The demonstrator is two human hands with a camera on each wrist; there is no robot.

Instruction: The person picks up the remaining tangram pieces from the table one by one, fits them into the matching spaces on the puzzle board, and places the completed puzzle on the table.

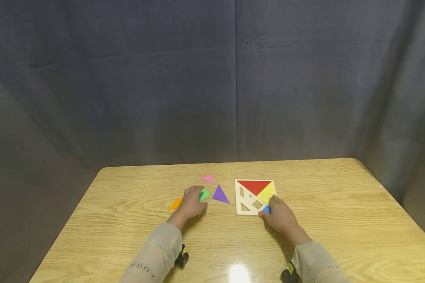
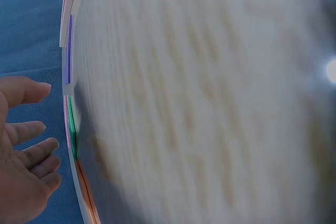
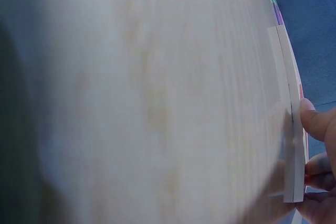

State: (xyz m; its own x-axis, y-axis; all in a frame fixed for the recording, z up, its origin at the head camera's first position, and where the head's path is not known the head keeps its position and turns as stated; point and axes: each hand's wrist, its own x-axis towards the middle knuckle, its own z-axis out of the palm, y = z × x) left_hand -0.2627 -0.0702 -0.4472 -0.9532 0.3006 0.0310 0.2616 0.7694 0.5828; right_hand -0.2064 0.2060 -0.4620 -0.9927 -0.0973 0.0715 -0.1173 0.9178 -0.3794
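Note:
My left hand (image 1: 191, 204) hovers over a green piece (image 1: 204, 195), thumb and fingers spread apart and partly covering it. In the left wrist view those fingers (image 2: 39, 153) show nothing between them. My right hand (image 1: 281, 216) grips the near right corner of a square wooden tangram board (image 1: 238, 198), thumb at the front edge and fingers at the right side. A red triangle (image 1: 254, 185), a yellow triangle (image 1: 267, 192) and a blue piece (image 1: 267, 209) sit in the board; my right hand partly hides the blue one.
Between the left hand and the board lies a purple triangle (image 1: 220, 195). A pink piece (image 1: 209, 179) is farther back, and an orange piece (image 1: 175, 204) lies left of the left hand. A dark curtain (image 1: 212, 86) hangs behind the wooden table (image 1: 340, 204).

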